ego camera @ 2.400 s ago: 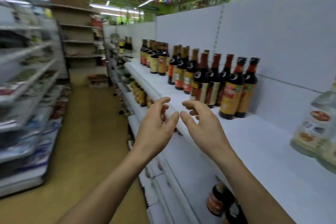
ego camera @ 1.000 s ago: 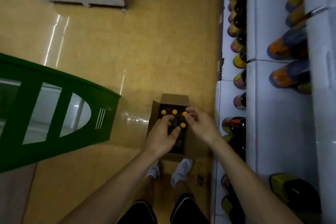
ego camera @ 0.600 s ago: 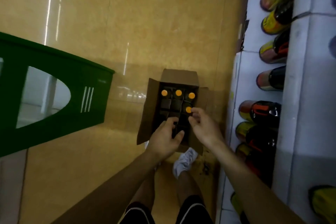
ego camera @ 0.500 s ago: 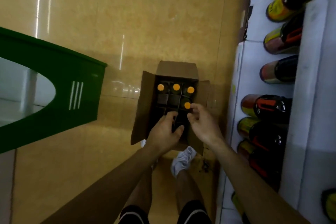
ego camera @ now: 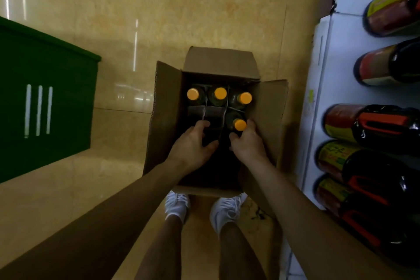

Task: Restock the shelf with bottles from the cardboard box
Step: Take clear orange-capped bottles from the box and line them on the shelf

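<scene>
While four dark orange-capped bottles [ego camera: 220, 93] are left in the open brown cardboard box [ego camera: 219, 61], the right hand [ego camera: 247, 144] closes its grip on the nearest bottle [ego camera: 239, 124]; the left hand [ego camera: 193, 145] is unclear.

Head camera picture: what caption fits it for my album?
Left hand and right hand reach into the open cardboard box, the right one round an orange-capped bottle.

Open cardboard box [ego camera: 218, 61] holds four upright orange-capped bottles [ego camera: 220, 93].
</scene>
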The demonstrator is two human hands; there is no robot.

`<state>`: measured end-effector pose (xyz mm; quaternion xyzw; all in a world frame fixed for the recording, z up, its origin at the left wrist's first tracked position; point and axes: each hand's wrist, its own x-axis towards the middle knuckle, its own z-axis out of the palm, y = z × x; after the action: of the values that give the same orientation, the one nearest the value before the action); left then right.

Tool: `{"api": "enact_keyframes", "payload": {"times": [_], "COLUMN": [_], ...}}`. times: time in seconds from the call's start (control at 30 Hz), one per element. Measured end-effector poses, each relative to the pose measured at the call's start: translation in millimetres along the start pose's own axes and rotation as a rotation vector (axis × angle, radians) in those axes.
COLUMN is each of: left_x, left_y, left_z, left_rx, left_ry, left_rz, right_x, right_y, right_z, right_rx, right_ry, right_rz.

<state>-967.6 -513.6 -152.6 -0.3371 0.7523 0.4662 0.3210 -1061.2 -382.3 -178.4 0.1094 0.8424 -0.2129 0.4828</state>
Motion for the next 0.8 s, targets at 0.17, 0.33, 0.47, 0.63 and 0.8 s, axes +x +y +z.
{"api": "enact_keyframes", "payload": {"times": [0.17, 0.33, 0.47, 0.63, 0.8], "left_x": [5, 4, 1, -3, -18], "left_y": [-28, -43, -39, -21, 10], "left_z": [11, 26, 29, 24, 11], "left_rx": [0.022, 0.014, -0.019, -0.03, -0.04], "left_ry": [-0.017, -0.03, -0.014, 0.02, 0.041], "left_rz": [-0.016, 0.004, 0.019, 0.058, 0.131], "right_x": [30, 40, 37, 4, -50], "right_y": [4, 11, 20, 14, 12], "right_z": [41, 66, 64, 44, 1], "right_rx": [0.489, 0.679, 0.571, 0.536, 0.473], "right_ry": [0.183, 0.284, 0.304, 0.378, 0.331], "right_rz": [0.034, 0.0, -0.113, -0.26, -0.408]}}
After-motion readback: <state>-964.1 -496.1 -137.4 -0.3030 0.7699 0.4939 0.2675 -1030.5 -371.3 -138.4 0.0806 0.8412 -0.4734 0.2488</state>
